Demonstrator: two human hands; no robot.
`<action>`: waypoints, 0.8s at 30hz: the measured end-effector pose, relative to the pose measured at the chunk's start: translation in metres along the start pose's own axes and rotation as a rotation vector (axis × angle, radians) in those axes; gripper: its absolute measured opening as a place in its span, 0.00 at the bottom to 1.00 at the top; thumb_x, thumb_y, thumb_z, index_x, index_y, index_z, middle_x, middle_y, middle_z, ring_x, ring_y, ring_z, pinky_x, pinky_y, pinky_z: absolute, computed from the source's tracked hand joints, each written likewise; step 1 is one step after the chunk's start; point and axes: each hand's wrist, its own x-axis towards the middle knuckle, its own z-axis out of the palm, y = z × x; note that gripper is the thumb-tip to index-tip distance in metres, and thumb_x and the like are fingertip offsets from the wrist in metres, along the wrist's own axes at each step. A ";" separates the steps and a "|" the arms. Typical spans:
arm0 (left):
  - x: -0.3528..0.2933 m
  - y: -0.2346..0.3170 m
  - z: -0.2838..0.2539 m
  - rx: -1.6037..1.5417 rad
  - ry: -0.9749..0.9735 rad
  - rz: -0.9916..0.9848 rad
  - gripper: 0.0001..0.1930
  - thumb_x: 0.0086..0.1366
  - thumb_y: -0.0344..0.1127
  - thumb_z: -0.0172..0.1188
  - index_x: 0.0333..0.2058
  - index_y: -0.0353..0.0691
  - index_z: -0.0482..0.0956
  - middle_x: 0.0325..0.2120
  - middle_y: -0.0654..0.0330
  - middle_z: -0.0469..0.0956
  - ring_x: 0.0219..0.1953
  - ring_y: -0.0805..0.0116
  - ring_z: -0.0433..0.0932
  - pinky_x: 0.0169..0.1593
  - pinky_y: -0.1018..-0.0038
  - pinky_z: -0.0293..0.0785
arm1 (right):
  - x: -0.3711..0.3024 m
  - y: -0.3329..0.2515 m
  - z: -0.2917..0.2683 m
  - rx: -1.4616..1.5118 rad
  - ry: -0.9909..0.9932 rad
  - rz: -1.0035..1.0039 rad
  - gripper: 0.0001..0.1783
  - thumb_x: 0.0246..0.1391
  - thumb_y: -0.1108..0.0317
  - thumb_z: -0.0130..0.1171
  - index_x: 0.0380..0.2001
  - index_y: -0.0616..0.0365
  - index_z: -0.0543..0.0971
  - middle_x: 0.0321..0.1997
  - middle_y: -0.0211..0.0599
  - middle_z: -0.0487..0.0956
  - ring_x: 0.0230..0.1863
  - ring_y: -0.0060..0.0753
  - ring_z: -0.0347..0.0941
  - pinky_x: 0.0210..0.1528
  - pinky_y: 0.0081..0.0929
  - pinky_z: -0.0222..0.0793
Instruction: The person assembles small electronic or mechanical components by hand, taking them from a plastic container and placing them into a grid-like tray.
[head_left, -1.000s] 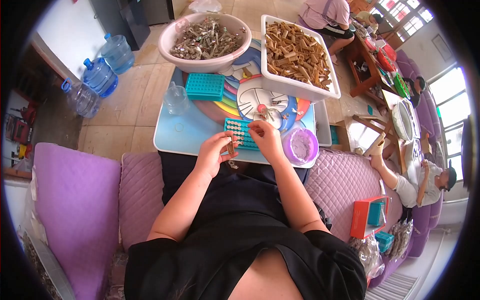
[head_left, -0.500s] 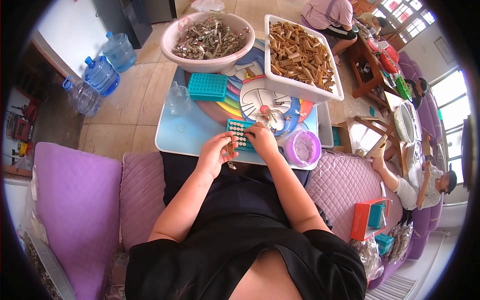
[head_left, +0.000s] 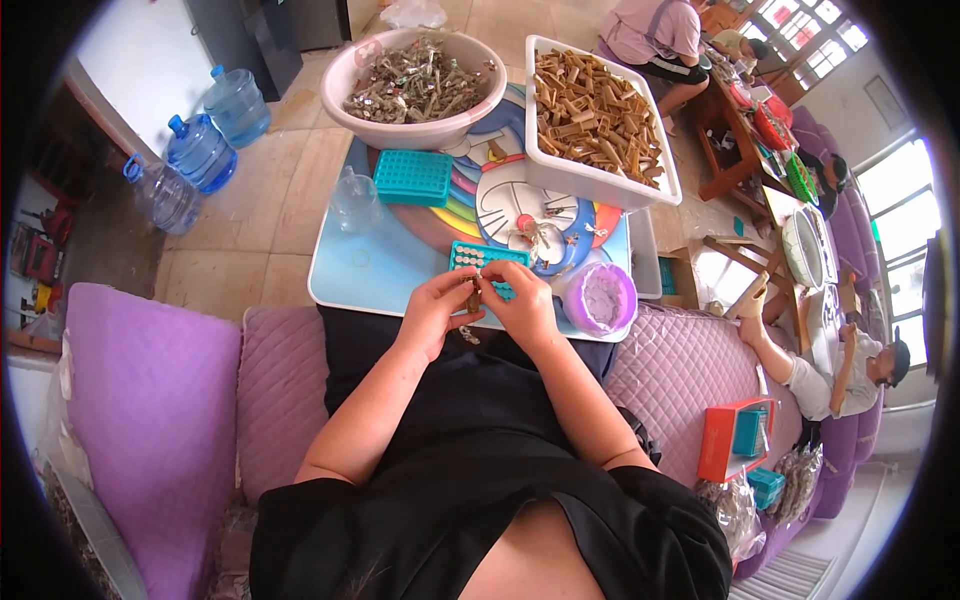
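Note:
My left hand [head_left: 432, 312] grips a small brown wooden-looking piece [head_left: 474, 300] above the table's near edge, with a light, stringy bit hanging below it. Meeting it from the other side, my right hand [head_left: 520, 300] has thumb and fingers pinched at the top of the same piece. Whatever tiny thing lies between those right fingertips is hidden. Just beyond both hands lies a teal grid tray [head_left: 515, 253] with rows of white round pieces [head_left: 468, 255]; my fingers cover part of it. A purple-rimmed tub [head_left: 600, 298] of whitish material stands right of my right hand.
A pink basin [head_left: 340, 95] of wrapped bits and a white bin [head_left: 600, 190] of brown pieces sit at the back. Left of the tray are another teal tray [head_left: 412, 178] and a clear cup [head_left: 355, 200]. Other people [head_left: 655, 40] sit at the right beside a table.
My right hand has come from the teal tray to the brown piece in my left hand. The left hand has shifted slightly right, and the two hands now meet.

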 end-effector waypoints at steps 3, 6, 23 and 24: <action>-0.002 0.000 0.005 0.064 0.003 0.028 0.17 0.63 0.27 0.53 0.51 0.31 0.68 0.40 0.58 0.76 0.39 0.71 0.77 0.43 0.70 0.78 | -0.002 -0.002 -0.001 -0.106 -0.001 -0.092 0.09 0.43 0.75 0.61 0.32 0.61 0.77 0.31 0.40 0.78 0.33 0.41 0.77 0.35 0.29 0.72; -0.005 -0.001 0.009 0.091 0.003 0.070 0.17 0.62 0.23 0.53 0.50 0.31 0.69 0.39 0.59 0.76 0.39 0.73 0.76 0.43 0.73 0.77 | -0.003 -0.002 -0.002 -0.082 -0.012 -0.113 0.09 0.43 0.75 0.61 0.32 0.60 0.76 0.32 0.40 0.78 0.35 0.44 0.76 0.37 0.32 0.72; -0.016 0.005 0.035 0.698 -0.024 0.673 0.18 0.60 0.20 0.54 0.50 0.35 0.72 0.37 0.54 0.80 0.39 0.75 0.78 0.42 0.79 0.73 | 0.003 -0.007 -0.017 1.208 -0.146 0.540 0.17 0.51 0.78 0.58 0.45 0.60 0.69 0.42 0.36 0.74 0.44 0.28 0.70 0.46 0.28 0.68; -0.018 0.006 0.037 0.684 -0.039 0.646 0.18 0.61 0.21 0.53 0.50 0.35 0.71 0.39 0.54 0.79 0.40 0.75 0.77 0.42 0.79 0.73 | 0.003 -0.007 -0.017 1.214 -0.173 0.528 0.19 0.51 0.77 0.57 0.47 0.60 0.67 0.42 0.35 0.74 0.44 0.28 0.71 0.47 0.28 0.68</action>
